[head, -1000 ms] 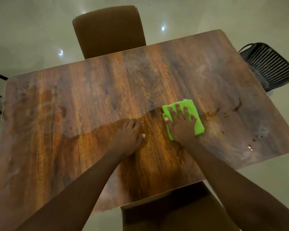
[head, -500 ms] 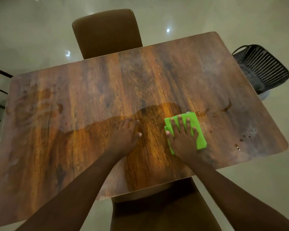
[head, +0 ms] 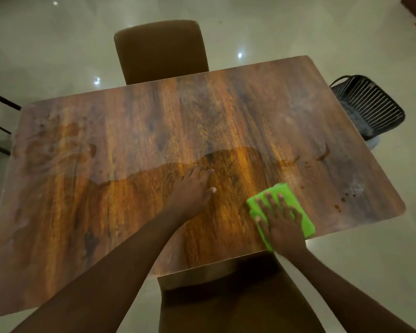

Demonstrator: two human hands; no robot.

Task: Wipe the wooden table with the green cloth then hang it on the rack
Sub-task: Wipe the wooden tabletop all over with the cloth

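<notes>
Green cloth [head: 305,222], one, under right hand [head: 282,228], fingers [head: 270,204] flat; left hand [head: 192,188] flat on one wooden table [head: 130,140].

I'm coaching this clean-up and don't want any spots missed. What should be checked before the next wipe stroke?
1. Is the green cloth flat under the right hand? Ok: spread fingers press it down.
2. Is the cloth fully on the wooden table? Cannot tell: it reaches the near edge.
3. Is the left hand apart from the cloth? Ok: it rests flat mid-table.
4. Is the table's right end wiped? Not ok: dark streaks and drops lie beyond the cloth.
5. Where is the rack? Cannot tell: none is recognisable in view.
</notes>
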